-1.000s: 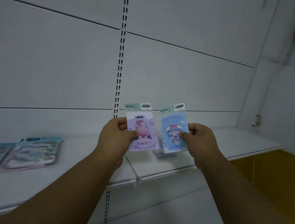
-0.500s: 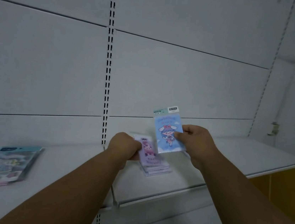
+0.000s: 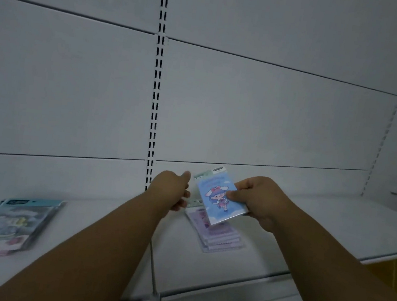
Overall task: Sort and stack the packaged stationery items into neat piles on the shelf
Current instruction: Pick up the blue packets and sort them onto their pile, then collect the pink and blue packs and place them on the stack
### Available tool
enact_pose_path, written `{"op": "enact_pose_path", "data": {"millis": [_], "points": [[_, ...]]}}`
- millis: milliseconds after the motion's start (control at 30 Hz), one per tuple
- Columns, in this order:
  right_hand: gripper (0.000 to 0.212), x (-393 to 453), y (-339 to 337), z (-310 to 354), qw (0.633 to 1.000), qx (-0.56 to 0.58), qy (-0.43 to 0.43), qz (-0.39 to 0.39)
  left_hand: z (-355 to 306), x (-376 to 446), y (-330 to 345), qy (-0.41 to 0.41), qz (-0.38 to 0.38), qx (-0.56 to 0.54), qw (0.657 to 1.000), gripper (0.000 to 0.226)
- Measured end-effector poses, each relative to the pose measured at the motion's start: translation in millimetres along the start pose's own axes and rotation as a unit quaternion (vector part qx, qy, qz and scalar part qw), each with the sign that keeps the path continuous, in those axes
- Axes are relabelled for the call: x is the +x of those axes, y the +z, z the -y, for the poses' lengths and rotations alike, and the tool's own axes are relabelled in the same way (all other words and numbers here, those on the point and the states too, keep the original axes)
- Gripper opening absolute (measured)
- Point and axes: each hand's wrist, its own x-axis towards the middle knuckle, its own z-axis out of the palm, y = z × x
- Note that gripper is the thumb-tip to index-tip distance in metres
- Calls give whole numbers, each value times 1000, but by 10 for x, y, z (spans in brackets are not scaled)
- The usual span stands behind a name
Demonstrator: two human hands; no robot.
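Nearest, the purple pile lies flat on the shelf, edges roughly squared, so like goes with like. Just above the pile, the right hand pinches the blue pack by its right edge, tilted face-up, probably so the picture can be read before it is placed. Just left of the pile, the left hand is loosely curled; I cannot tell whether it grips anything. Behind the blue pack, another pale pack header peeks out. Well left of the pile sit the teal packs, a separate sort. Beyond the pile, the white back panel.
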Motion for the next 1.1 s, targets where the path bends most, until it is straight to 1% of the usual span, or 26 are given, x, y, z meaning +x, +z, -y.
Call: {"op": "enact_pose_path", "data": {"millis": [33, 67, 100, 167, 233, 333, 400, 467, 533, 633, 700, 767, 833, 933, 1100], "points": [[20, 19, 14, 7, 1000, -5, 9, 14, -34, 13, 11, -16, 11, -47, 999, 34], [20, 42, 23, 10, 999, -10, 16, 26, -53, 33, 27, -23, 15, -65, 997, 27], [20, 65, 30, 16, 999, -16, 20, 31, -66, 46, 44, -25, 16, -61, 998, 23], [23, 118, 49, 12, 998, -61, 19, 29, -41, 97, 73, -23, 7, -18, 1000, 19], [28, 169, 82, -10, 986, -165, 13, 27, 8, 161, 101, -22, 2, 40, 999, 17], [31, 243, 144, -64, 959, -278, 16, 52, 64, 240, 137, -24, -7, 146, 989, 14], [35, 254, 184, -72, 933, -352, 6, 71, 67, 240, 137, -10, -23, 246, 969, 12], [39, 262, 200, -55, 889, -452, -52, 56, 62, 233, 149, 11, -39, 320, 947, 21], [39, 267, 211, -11, 861, -492, -121, 30, 76, 226, 168, 31, -48, 348, 936, 27], [43, 266, 262, 97, 861, -459, -216, 16, 103, 182, 179, 54, -76, 336, 937, 23], [48, 225, 337, 208, 857, -431, -282, 0, 115, 117, 149, 69, -105, 335, 934, 26], [49, 164, 457, 333, 845, -412, -341, -5, 145, 20, 60, 90, -126, 343, 926, 29], [48, 85, 602, 457, 828, -405, -388, 3, 207, -96, -79, 111, -147, 358, 915, 27], [45, -75, 909, 635, 811, -383, -442, 23, 344, -332, -430, 105, -177, 396, 895, 20], [45, -584, 1696, 932, 797, -331, -498, 81, 651, -933, -1362, 52, -249, 421, 871, 23]]}}
